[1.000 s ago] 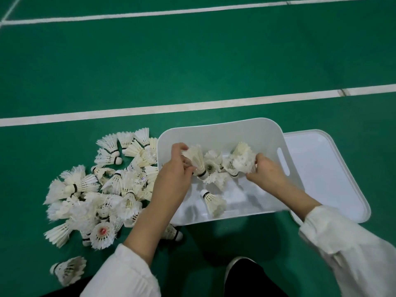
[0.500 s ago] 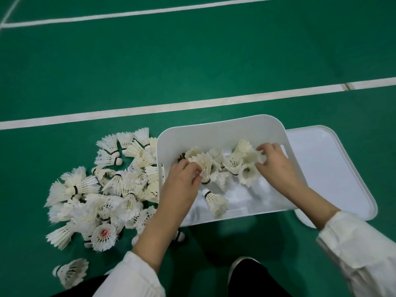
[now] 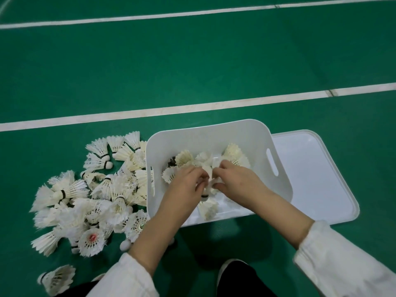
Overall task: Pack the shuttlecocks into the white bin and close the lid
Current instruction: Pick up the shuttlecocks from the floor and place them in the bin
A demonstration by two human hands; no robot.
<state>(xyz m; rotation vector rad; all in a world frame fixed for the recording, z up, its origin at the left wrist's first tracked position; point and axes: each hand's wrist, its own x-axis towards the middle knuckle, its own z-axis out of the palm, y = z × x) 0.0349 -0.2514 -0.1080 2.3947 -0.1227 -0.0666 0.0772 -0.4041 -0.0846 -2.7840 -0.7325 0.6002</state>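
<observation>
The white bin [image 3: 252,133] stands open on the green floor, with several white feather shuttlecocks [image 3: 234,155] along its far side. Both hands are inside it and close together. My left hand [image 3: 186,185] and my right hand [image 3: 237,181] pinch the same white shuttlecock [image 3: 209,174] between their fingertips. One more shuttlecock [image 3: 207,209] lies near the bin's front wall. A large pile of shuttlecocks [image 3: 92,196] covers the floor left of the bin. The white lid [image 3: 317,174] lies flat on the floor to the right, partly under the bin.
One stray shuttlecock [image 3: 56,279] lies at the lower left near my sleeve. A dark shoe with a white toe [image 3: 235,273] sits just below the bin. White court lines [image 3: 192,108] cross the green floor beyond the bin.
My hands have come together at the bin's middle, from working apart on separate shuttlecocks. The right hand moved left from the clump at the bin's right side.
</observation>
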